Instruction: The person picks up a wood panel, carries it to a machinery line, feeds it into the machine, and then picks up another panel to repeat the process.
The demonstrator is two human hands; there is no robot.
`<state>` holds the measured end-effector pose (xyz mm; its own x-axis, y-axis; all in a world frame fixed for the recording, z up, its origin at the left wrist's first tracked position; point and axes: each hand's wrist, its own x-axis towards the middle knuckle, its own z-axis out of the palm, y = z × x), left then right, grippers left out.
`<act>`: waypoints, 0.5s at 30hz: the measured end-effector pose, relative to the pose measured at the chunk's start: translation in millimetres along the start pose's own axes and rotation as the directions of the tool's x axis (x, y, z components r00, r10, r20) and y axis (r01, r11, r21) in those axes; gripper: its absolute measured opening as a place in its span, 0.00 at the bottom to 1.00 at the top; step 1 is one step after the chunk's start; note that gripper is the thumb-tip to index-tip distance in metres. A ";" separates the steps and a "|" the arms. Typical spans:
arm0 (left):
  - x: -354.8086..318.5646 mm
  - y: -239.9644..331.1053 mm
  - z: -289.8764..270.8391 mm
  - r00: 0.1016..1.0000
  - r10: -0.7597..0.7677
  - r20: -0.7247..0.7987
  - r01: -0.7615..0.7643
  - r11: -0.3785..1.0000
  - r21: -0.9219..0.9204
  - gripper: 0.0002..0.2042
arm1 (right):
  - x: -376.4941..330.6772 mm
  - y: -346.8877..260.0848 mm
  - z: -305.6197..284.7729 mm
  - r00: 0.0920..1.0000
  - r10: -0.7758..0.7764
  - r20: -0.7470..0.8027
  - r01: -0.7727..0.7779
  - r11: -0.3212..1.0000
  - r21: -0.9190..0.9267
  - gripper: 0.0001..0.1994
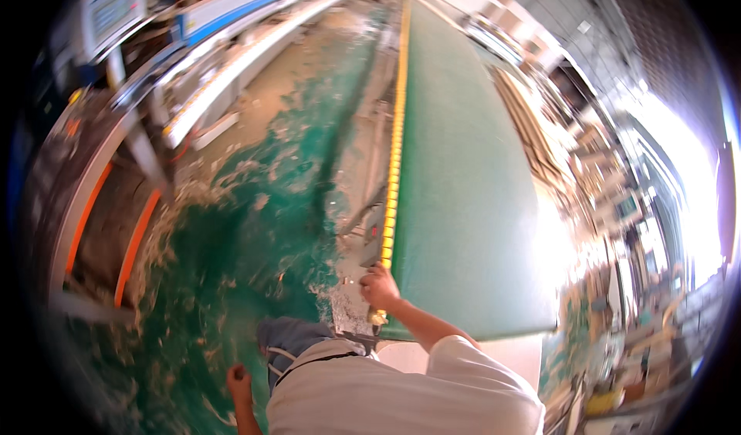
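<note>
one hand (380, 287) on green panel (463, 188)

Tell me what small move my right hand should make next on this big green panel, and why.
Probably firm up the right hand's grip on the near corner of the green panel before shifting it. The hand rests right at the corner by the yellow edge strip, while the left hand hangs free over the sawdust-strewn green floor, so only one hand steadies this long panel.

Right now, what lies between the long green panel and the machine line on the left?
Head view: a strip of green floor strewn with sawdust. The right hand grips the green panel at its yellow edge.
</note>
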<state>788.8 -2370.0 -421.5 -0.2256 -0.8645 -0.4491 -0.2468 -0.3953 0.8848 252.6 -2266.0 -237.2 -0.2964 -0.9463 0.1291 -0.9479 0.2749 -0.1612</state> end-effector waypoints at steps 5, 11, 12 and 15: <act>25.8 -23.8 -33.7 0.833 -0.548 -0.081 0.550 0.802 0.234 0.16 | 14.3 -9.3 -8.2 0.984 0.159 -0.083 -0.143 0.975 0.173 0.06; 94.3 34.1 -31.0 0.840 -0.499 0.211 0.354 0.800 0.484 0.16 | 1.1 2.4 1.0 0.969 0.198 -0.149 -0.164 0.963 0.216 0.06; 110.7 43.9 -29.1 0.843 -0.471 0.258 0.298 0.811 0.504 0.16 | -0.2 3.6 -0.9 0.968 0.208 -0.136 -0.177 0.961 0.213 0.06; 175.5 84.0 -20.8 0.870 -0.299 0.392 0.061 0.854 0.517 0.16 | 6.9 5.3 -6.0 0.971 0.213 -0.110 -0.186 0.959 0.212 0.06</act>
<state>748.0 -2561.4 -423.4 -0.4917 -0.5128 -0.7038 -0.7114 -0.2295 0.6643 244.8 -2270.1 -231.3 -0.5024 -0.8414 0.1988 -0.8292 0.4039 -0.3864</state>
